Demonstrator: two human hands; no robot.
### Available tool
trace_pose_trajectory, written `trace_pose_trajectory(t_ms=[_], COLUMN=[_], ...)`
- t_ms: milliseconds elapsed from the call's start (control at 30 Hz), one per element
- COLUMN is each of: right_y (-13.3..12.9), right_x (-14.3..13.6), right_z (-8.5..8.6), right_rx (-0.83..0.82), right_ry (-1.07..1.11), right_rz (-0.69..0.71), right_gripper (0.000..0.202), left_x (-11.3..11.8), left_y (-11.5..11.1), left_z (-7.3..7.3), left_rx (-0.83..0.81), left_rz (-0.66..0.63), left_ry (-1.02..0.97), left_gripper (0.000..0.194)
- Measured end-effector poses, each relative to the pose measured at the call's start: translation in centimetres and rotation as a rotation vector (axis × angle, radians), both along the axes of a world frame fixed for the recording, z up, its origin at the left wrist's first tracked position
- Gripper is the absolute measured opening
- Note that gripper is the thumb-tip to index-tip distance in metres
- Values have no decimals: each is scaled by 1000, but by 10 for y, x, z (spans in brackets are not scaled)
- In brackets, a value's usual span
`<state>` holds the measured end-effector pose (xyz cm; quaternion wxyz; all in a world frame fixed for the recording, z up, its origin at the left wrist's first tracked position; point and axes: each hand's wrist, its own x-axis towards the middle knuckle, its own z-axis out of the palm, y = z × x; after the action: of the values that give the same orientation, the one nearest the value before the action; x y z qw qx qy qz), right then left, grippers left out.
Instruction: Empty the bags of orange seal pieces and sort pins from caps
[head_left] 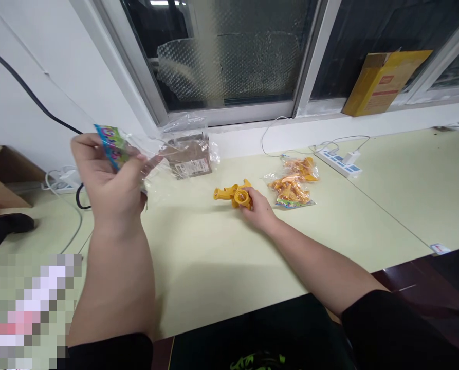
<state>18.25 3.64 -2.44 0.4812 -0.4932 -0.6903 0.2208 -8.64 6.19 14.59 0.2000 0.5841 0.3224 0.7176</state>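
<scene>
My left hand (115, 169) is raised at the left, its fingers closed on a clear plastic bag with a colourful printed header (113, 144). The bag's transparent film trails to the right of my fingers. Low over the pale table, my right hand (258, 208) grips a cluster of yellow plastic toy parts (235, 195), with a round ring-shaped end facing me. To the right of this hand lie two clear packets of similar yellow parts, a nearer packet (291, 190) and a farther packet (302, 167), touching each other.
A brown package in clear wrap (193, 156) leans by the window wall. A white power strip (339, 163) with plugged chargers and cables lies at the back right. A yellow cardboard box (385, 85) stands on the sill. An open carton (5, 174) sits at far left.
</scene>
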Motion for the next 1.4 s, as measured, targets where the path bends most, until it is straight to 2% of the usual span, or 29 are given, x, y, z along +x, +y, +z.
trace_pose_trajectory(t_ms=[200, 433, 733, 900, 1000, 1100, 1167, 1233, 1333, 1400], right_y=[0, -5, -4, -5, -7, -9, -9, -8, -7, -7], right_x=[7, 4, 5, -4, -5, -1, 1, -1, -8, -13], right_z=[-1, 3, -1, -7, -3, 3, 4, 1, -2, -1], right_rx=[-44, -163, -102, -102, -45, 55, 59, -40, -246, -318], right_ry=[-282, -488, -344, -310, -266, -119, 45, 283, 691, 897], right_rz=[-7, 2, 46, 108, 135, 178, 287, 442, 584, 578], right_gripper=[41, 56, 59, 54, 57, 52, 53, 63, 82, 83], left_x=[-23, -27, -22, -19, -17, -7, 5, 20, 39, 45], left_y=[11, 10, 3, 5, 5, 4, 3, 2, 0, -3], left_z=[9, 7, 9, 6, 4, 1, -7, -22, -57, -83], left_rx=[111, 109, 13, -5, 12, -27, -86, -164, -287, -399], left_rz=[141, 55, 41, -39, -102, -172, -208, -230, -285, -338], left_ry=[-174, -238, -244, -256, -275, -302, -309, -286, -178, -93], left_gripper=[63, 65, 57, 53, 53, 57, 63, 66, 69, 52])
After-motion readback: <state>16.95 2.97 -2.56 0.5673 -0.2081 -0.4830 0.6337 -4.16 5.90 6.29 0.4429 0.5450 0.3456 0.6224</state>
